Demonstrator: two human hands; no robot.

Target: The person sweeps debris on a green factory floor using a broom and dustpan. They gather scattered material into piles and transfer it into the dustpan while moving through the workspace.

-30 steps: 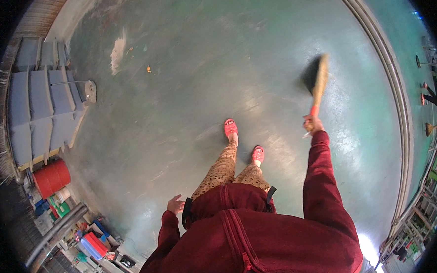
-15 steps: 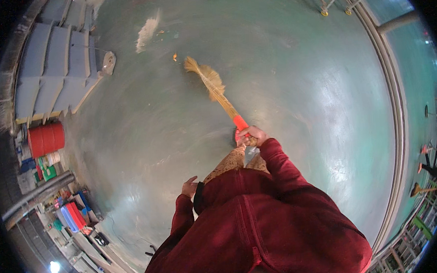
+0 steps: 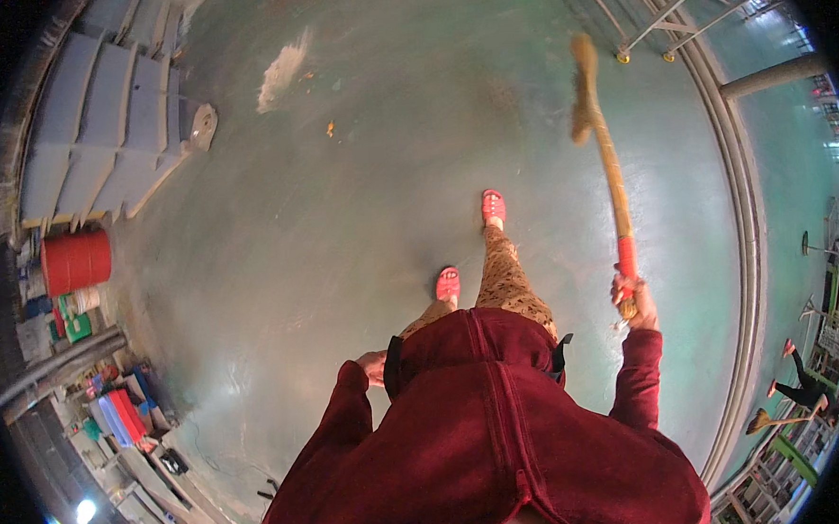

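My right hand is wrapped round the butt of a straw broom, close to the red band on its handle. The broom reaches forward from me on the right, its pale bristle head blurred over the green floor. At my left hip hangs my left hand, with nothing seen in it; its fingers look loose and are partly covered by my jacket. A pale streak of debris and a small orange scrap lie on the floor to the far left of the broom.
A large grey ribbed panel and a red drum stand on the left. Crates and boxes line the lower left. A wheeled metal frame is at the far right, near a floor rail. Another person with a broom is at lower right.
The broom has swung from the middle to the right, with my right hand moving outward. My feet have stepped apart into view. My left hand has come closer to my hip.
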